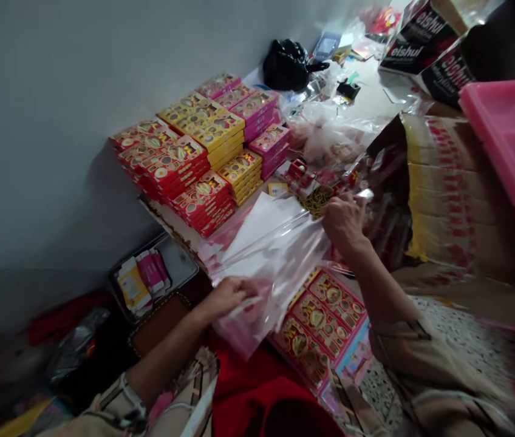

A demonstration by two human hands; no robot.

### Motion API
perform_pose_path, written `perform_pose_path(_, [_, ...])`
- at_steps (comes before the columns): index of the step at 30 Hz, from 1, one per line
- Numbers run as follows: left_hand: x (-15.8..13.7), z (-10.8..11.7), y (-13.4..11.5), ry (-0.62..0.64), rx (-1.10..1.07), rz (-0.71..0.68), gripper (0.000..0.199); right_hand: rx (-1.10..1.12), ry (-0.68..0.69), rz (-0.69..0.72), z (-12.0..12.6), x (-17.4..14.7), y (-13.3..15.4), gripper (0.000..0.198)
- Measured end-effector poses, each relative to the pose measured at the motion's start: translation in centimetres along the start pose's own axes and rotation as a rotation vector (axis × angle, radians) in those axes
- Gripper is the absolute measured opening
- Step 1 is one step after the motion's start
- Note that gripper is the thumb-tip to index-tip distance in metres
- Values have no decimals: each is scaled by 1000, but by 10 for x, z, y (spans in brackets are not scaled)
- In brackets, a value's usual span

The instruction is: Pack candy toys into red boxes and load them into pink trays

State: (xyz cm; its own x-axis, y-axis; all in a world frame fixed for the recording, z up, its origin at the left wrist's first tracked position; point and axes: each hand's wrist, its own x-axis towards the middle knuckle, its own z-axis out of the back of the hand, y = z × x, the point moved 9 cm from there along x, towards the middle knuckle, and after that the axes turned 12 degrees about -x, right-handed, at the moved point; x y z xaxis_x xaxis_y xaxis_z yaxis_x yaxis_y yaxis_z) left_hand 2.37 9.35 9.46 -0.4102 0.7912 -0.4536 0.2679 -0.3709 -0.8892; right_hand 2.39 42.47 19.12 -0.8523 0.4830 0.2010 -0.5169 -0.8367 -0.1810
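Observation:
A clear plastic bag (280, 255) stretches between my two hands above the low table. My left hand (232, 295) is closed on its near edge, fingers pinching the film. At the far right end, my right hand (345, 221) grips the same bag in a closed fist. Behind the film lies a white sheet (264, 224); I cannot tell whether it is inside the bag or under it. Just below the bag, a red printed sheet of boxes (324, 318) with food pictures lies near my lap, partly covered by the film.
Stacked red boxes (166, 158), yellow boxes (212, 127) and pink boxes (257, 112) stand along the wall. An open carton (439, 188) and a pink plastic tray (512, 133) are on the right. Further back sit a black bag (287, 64) and dark cartons (415, 48).

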Motion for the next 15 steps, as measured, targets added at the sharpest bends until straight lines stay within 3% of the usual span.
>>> perform_pose_path(3, [48,91,-15,-131,-7,-46,40,106,-49,15,-8,69,38,27])
perform_pose_path(5, [84,147,-20,-190,115,-82,39,217,-96,14,-16,106,58,30])
perform_pose_path(8, [137,210,-10,-270,379,-75,30,402,-112,-24,-43,121,70,55])
perform_pose_path(11, [178,234,20,-301,492,-10,24,657,-40,-208,-88,68,60,54])
perform_pose_path(13, [192,234,40,-298,515,11,25,874,98,-675,-138,-9,39,47])
perform_pose_path(15, [198,230,56,-313,552,34,30,905,156,-897,-168,-86,43,52])
